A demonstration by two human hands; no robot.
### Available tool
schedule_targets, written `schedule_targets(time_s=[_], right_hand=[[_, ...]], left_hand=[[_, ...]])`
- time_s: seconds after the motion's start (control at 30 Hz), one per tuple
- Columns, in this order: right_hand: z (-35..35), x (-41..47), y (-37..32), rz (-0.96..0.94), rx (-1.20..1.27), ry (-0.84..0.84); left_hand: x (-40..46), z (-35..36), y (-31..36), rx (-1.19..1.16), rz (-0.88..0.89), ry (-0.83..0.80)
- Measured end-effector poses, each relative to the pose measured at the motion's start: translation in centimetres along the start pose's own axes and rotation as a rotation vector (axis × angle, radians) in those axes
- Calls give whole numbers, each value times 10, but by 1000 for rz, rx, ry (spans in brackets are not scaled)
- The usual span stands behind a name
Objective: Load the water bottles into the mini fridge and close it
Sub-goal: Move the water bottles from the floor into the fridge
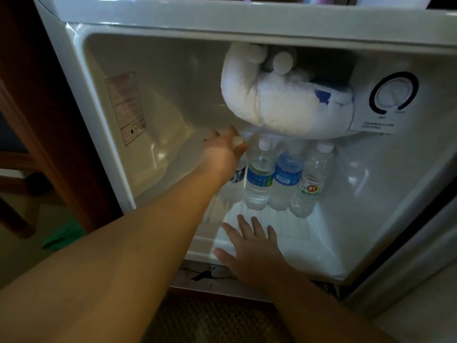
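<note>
The white mini fridge [173, 100] stands open in front of me. Several clear water bottles stand in a row at the back of its floor. My left hand [222, 154] reaches deep inside and is closed around the cap and neck of the leftmost bottle [235, 184]. Beside it stand a blue-labelled bottle [259, 177], a second blue-labelled bottle [286, 177] and a bottle with a colourful label [310, 184]. My right hand [252, 248] rests flat with fingers spread on the front lip of the fridge floor, holding nothing.
A thick lump of frost [279, 102] bulges from the freezer box just above the bottle caps. The temperature dial [393, 92] sits at the upper right. The fridge door edge [408, 256] is at the right, a wooden cabinet [49, 95] at the left.
</note>
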State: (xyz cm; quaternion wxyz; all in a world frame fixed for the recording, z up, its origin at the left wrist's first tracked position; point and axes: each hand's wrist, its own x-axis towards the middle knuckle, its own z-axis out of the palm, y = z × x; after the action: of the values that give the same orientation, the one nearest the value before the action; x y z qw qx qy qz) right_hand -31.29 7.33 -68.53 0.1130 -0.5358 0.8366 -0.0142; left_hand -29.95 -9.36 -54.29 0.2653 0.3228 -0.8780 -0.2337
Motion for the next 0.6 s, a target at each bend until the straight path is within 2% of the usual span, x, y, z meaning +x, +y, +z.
schedule_targets(time_s=[0.2,0.4,0.6], right_hand=[[7,-6,-6,14,-46,33],[8,-6,-5,17,-33,54],[8,-4,-5,22,-7,45]], left_hand=[[-9,-2,-13,-30,11,-9],[-18,-8,-11,18,-48,-33],[-63,-35,-16,70,40,1]])
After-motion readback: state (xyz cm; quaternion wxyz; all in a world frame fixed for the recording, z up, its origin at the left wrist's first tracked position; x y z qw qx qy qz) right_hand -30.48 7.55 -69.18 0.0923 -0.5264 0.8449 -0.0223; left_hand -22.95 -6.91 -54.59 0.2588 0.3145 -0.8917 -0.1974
